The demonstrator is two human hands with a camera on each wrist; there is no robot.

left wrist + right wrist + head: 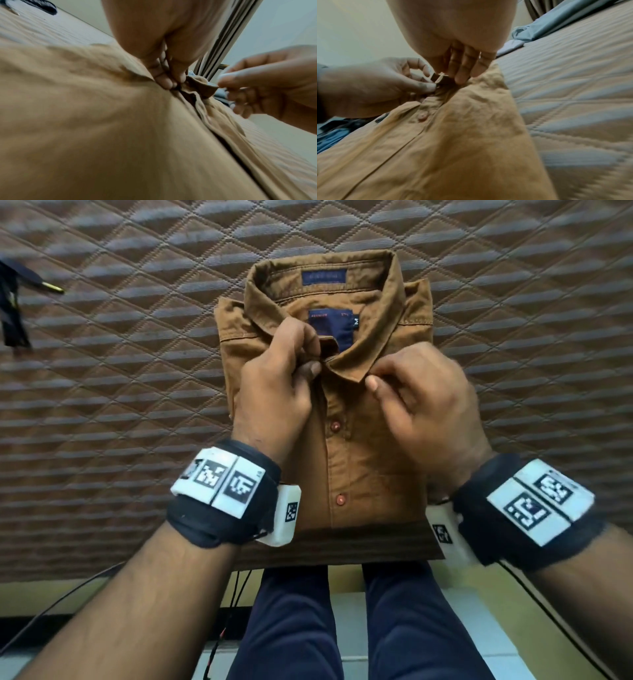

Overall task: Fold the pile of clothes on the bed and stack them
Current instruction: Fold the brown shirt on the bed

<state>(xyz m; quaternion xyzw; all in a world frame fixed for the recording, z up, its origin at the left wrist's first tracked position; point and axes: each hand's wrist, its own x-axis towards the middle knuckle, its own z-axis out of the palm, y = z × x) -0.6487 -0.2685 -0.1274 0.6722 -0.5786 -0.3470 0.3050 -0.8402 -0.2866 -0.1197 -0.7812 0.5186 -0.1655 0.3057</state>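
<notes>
A brown button-up shirt [370,460] lies folded, front up, on the quilted bed cover [137,371], with its collar at the far end. My left hand [313,361] pinches the left collar edge at the neck opening. My right hand [373,381] pinches the tip of the right collar flap. In the left wrist view the left fingertips [168,82] hold the shirt [102,121], and the right hand [223,83] holds the collar tip beside them. The right wrist view has the right fingers [462,78] and the left hand [429,85] meeting above the shirt's top button [422,116].
A dark strap-like item [13,313] lies at the far left of the bed. Blue clothes [556,20] lie at the bed's far end, and more blue cloth [332,135] lies to the left. The bed's near edge [68,577] runs just in front of my legs, with cables hanging there.
</notes>
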